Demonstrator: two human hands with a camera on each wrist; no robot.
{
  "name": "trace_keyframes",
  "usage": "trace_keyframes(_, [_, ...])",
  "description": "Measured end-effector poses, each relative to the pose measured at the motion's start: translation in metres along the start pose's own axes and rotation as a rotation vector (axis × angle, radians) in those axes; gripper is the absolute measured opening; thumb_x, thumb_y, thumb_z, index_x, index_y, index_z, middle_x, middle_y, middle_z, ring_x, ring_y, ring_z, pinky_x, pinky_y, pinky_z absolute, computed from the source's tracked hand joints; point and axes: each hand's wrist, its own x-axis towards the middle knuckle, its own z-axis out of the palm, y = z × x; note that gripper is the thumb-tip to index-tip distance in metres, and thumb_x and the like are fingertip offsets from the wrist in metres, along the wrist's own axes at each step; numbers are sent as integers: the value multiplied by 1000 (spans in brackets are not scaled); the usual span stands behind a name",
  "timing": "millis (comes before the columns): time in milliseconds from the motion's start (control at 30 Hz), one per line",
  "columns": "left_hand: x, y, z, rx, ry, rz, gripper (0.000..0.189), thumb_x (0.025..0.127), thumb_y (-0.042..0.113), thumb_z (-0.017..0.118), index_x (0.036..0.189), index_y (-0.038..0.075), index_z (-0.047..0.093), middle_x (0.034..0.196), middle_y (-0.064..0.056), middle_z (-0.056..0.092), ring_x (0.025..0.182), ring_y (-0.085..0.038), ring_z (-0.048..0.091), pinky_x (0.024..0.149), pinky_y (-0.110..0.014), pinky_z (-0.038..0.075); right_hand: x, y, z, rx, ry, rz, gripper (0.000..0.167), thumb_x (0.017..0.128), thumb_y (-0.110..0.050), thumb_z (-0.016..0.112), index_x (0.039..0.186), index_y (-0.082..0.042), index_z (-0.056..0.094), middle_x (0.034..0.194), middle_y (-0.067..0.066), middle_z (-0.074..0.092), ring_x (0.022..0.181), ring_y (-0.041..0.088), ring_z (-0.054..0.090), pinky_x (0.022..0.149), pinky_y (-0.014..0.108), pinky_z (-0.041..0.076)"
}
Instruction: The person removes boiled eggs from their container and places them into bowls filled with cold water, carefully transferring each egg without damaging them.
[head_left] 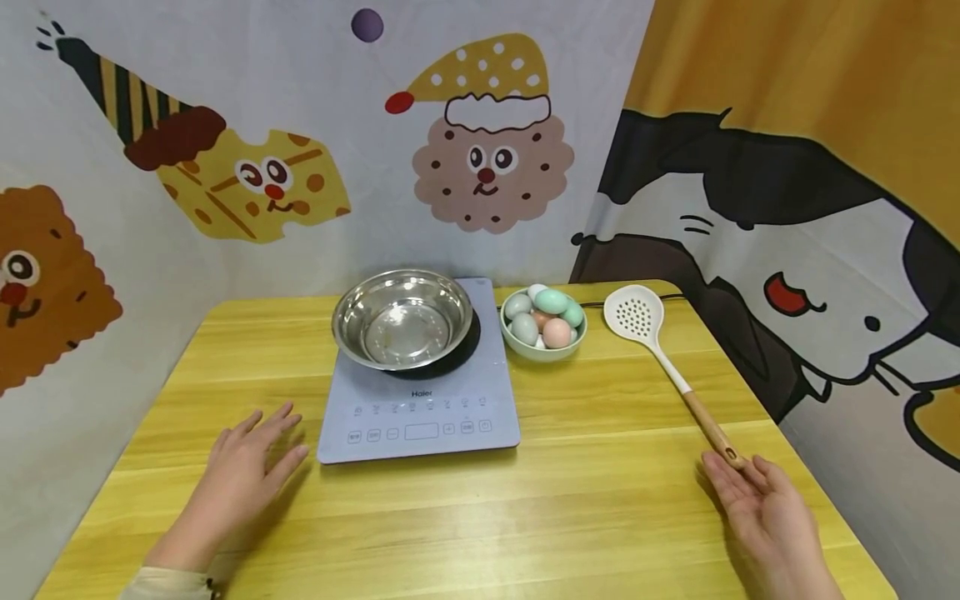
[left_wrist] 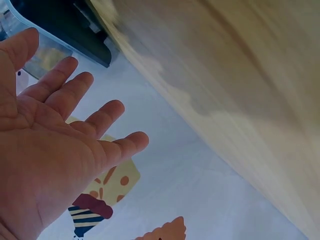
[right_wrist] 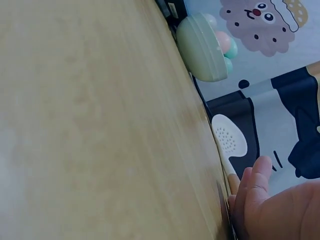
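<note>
Palm up, my right hand (head_left: 772, 517) is at the handle end of a skimmer (head_left: 667, 367) with a white perforated head and a wooden handle. Its fingers are extended, with the handle tip between fingertips and thumb. In the right wrist view, the skimmer (right_wrist: 230, 137) lies along the table past the fingers. My left hand (head_left: 243, 467) is over the table left of the induction cooktop (head_left: 420, 433), fingers spread and holding nothing. The left wrist view shows that hand (left_wrist: 60, 135) with loosely extended fingers. A steel basin (head_left: 405, 321) sits on the cooktop.
A pale green bowl (head_left: 543, 352) full of coloured eggs (head_left: 557, 333) stands right of the cooktop. A black cord (head_left: 592, 305) runs behind it. Cartoon-printed curtains (head_left: 300, 50) enclose the wooden table (head_left: 465, 533) at the back and sides.
</note>
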Motion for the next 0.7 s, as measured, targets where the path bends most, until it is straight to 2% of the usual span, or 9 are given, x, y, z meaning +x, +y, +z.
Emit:
trace_keyframes(133, [-1,-1,1,12,25,19,53,102,31,75,144,1,64,160,-24,53,141,-65,42,109,-89,26,-3,-2,1,-36,30,13,51,115,-42,44,159,-41,18,100,16,73,103,26,78,126,27,40])
trace_keyframes(233, [-2,-2,1,9,36,24,53,101,30,75,143,1,64,159,-25,54,140,-65,43,108,-89,26,-5,-3,1,-78,48,14,61,114,-44,44,163,-42,7,100,14,72,103,25,78,125,27,42])
trace_keyframes(367, [-4,-2,1,5,35,17,54,101,30,75,144,0,63,158,-25,55,139,-65,43,108,-89,27,-9,-3,2,-144,46,9,77,114,-46,42,166,-42,-14,100,9,70,103,21,77,123,28,45])
trace_keyframes(433, [-4,-3,1,5,37,14,55,101,30,75,145,-1,62,158,-24,55,139,-65,44,108,-89,27,-12,-2,3,-168,38,-14,71,114,-45,43,163,-47,-8,100,8,69,102,21,77,120,30,50])
trace_keyframes(533, [-4,-3,1,8,40,15,56,101,29,75,146,-2,60,158,-25,55,139,-65,44,108,-89,27,-18,0,9,-238,21,-95,55,113,-44,48,153,-49,10,101,5,72,101,21,79,110,33,58])
trace_keyframes(600, [-4,-4,0,8,35,13,57,102,30,74,147,-2,60,157,-25,55,139,-65,43,108,-89,27,-22,2,18,-309,30,-208,57,112,-41,55,153,-43,16,102,3,72,100,22,80,100,36,64])
trace_keyframes(700, [-3,-7,-1,11,10,3,59,104,34,72,149,-3,57,158,-27,53,140,-66,42,109,-88,26,-26,5,36,-484,60,-404,81,108,-38,64,168,-34,10,105,-6,74,97,17,82,86,32,67])
